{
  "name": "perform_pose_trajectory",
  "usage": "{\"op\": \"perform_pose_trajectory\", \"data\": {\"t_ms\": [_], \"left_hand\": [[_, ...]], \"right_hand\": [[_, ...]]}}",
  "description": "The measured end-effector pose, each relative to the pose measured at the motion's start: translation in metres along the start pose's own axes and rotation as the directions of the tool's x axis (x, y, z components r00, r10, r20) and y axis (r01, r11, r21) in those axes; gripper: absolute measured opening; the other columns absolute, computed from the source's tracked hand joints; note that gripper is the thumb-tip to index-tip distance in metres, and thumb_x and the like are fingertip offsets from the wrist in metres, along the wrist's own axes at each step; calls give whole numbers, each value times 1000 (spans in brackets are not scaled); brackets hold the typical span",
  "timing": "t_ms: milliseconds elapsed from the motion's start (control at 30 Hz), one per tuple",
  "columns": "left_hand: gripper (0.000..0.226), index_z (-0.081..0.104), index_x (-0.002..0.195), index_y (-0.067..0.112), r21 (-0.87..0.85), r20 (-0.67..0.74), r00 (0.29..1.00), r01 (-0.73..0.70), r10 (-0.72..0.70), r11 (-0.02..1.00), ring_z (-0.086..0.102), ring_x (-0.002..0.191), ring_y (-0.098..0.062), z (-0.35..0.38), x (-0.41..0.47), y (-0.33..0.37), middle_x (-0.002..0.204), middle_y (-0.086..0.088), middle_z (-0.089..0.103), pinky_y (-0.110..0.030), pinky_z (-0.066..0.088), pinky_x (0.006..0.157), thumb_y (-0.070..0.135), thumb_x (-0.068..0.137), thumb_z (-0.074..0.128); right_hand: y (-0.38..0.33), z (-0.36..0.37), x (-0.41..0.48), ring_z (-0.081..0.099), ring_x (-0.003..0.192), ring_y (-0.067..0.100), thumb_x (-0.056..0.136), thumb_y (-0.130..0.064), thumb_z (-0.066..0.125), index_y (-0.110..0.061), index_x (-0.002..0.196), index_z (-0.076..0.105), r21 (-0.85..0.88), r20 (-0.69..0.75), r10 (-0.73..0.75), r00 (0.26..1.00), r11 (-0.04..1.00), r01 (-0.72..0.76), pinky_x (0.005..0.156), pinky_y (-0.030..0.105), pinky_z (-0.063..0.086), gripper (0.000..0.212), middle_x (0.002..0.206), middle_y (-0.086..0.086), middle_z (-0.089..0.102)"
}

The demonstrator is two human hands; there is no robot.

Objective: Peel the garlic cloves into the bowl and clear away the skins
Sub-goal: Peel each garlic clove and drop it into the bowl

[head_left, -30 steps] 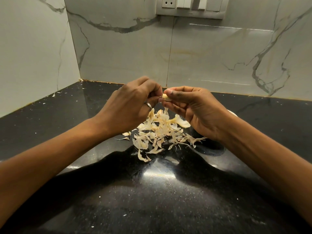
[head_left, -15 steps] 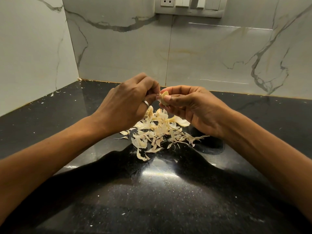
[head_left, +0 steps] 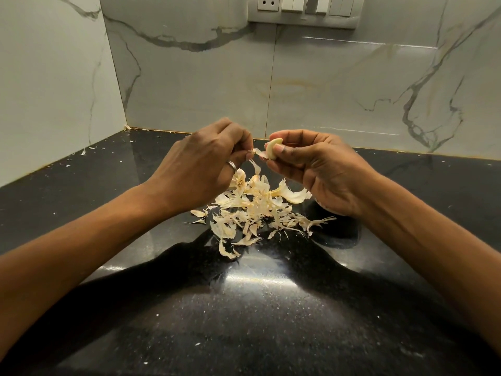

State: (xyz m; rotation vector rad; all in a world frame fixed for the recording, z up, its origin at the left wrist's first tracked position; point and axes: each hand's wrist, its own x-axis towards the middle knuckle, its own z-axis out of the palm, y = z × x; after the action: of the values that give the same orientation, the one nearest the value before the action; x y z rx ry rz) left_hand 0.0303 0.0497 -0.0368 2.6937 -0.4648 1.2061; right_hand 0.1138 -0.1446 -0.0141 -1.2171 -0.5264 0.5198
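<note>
Fingers (head_left: 287, 154) of my right hand (head_left: 320, 169) pinch a garlic clove (head_left: 272, 150); my left hand (head_left: 200, 169) pinches a skin strip (head_left: 256, 152) reaching it, fingertips mostly hidden. Below, peeled skins (head_left: 254, 210) heap on the desk (head_left: 244, 321), partly behind my left hand

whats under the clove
A pile of loose skins on the black counter, below the clove that the right hand pinches. The left hand pinches a strip of skin beside it. The pile's right edge runs under the right hand, so what lies there is hidden.
</note>
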Motion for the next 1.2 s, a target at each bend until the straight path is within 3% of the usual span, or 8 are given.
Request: {"op": "perform_pose_trajectory", "data": {"t_ms": [267,367,533,733,933,1200], "left_hand": [[9,63,102,18,61,60,998,21,-24,998,57,73,-18,1,-3,1,92,8,56,-40,53,59,24,95,64],[13,66,101,20,57,72,997,8,-12,998,57,71,-13,-1,-4,1,92,7,63,-34,52,57,16,89,65],[23,75,89,28,30,49,999,22,-24,999,60,64,-12,-5,-4,6,78,11,67,-23,43,55,30,86,53],[21,78,89,24,-1,-28,999,42,-42,999,64,65,-10,-4,-2,8,77,10,70,-32,56,57,40,90,64],[25,78,94,17,-115,-85,987,124,-134,986,65,66,-11,4,-2,6,80,4,73,-37,58,60,38,88,65],[26,79,92,17,-119,-93,984,142,-153,983,65,63,-10,5,-1,8,75,3,73,-38,57,58,37,89,63]], "right_hand": [[-2,-3,1,75,100,29,92,9,58,1,110,68,-2,1,-26,1000,1000,26,83,34,63,22,106,19,74],[-1,-2,0,75,99,28,93,8,57,0,110,68,-30,22,-7,1000,1000,8,83,33,63,22,108,18,74],[0,0,-1,75,97,28,93,10,56,2,109,67,-10,33,-1,999,1000,1,77,27,63,21,107,20,74],[1,1,-1,76,94,27,93,6,59,4,109,65,-19,49,5,999,1000,-4,75,27,63,17,100,20,75],[6,5,-2,75,88,24,90,6,64,6,106,66,-64,29,-50,998,997,52,77,26,63,17,96,17,74],[11,8,-3,74,89,25,86,9,67,10,107,65,-98,26,-99,995,990,101,77,26,62,21,98,20,73]]}}
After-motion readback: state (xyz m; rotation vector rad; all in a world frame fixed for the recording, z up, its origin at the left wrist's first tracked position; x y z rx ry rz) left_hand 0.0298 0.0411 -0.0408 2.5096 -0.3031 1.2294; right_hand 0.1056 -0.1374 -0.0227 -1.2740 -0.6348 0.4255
